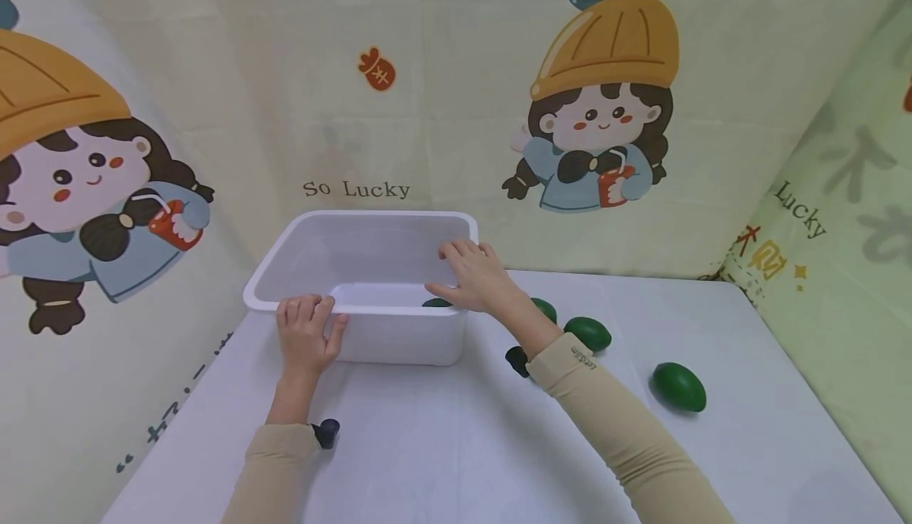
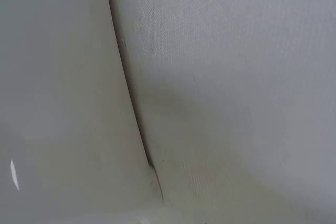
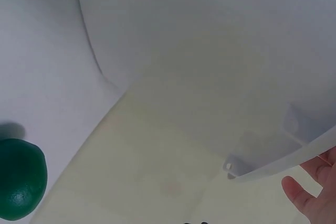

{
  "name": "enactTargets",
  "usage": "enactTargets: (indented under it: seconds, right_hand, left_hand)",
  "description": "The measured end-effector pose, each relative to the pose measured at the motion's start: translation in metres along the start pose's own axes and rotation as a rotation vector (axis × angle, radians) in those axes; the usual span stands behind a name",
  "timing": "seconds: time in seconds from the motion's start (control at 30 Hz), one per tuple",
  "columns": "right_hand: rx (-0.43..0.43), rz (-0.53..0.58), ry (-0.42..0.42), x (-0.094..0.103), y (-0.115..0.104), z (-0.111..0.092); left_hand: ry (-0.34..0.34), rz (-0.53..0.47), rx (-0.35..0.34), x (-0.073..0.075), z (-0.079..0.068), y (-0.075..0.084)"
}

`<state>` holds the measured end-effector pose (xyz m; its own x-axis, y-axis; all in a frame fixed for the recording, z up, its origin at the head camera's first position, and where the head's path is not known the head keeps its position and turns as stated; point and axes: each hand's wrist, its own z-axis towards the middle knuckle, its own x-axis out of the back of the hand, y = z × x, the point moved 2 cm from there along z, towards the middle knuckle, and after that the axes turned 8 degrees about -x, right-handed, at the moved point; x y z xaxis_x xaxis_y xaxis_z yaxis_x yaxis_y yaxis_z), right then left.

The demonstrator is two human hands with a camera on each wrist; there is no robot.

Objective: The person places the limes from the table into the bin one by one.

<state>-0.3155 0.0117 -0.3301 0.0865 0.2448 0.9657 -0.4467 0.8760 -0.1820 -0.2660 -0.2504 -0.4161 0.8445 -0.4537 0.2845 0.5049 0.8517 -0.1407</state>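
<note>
A white plastic bin [image 1: 392, 338] stands toward the back of the table. My left hand [image 1: 306, 334] grips its near rim, fingers over the edge and thumb against the outer wall. Over the bin's right rim reaches my right hand [image 1: 473, 275], its fingers spread and nothing visible between them. Just below that thumb, a dark green avocado-like fruit [image 1: 436, 302] shows inside the bin, mostly hidden by the near rim. In the right wrist view, the right hand [image 3: 320, 192] appears beside the bin's rim [image 3: 283, 163]. The left wrist view shows only the bin's wall [image 2: 63, 103] and the tablecloth.
To the right of the bin lie more green fruits: one [image 1: 545, 310] partly behind the right forearm, another [image 1: 588, 334] near it, and a third [image 1: 679, 387] farther right. A printed cloth backdrop [image 1: 442, 128] rises behind the white table [image 1: 442, 461].
</note>
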Motion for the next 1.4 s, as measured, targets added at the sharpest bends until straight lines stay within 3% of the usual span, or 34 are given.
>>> enactTargets:
  seconds: [0.63,1.4]
  right_hand:
    - [0.001,0.017,0.026,0.005,0.009,-0.008]
    - [-0.024,0.069,0.115,0.012,0.033,-0.039]
  left_hand:
    - [-0.005,-0.011,0.004,0.0,0.004,0.0]
    - [0.0,-0.004,-0.002,-0.003,0.006,-0.006]
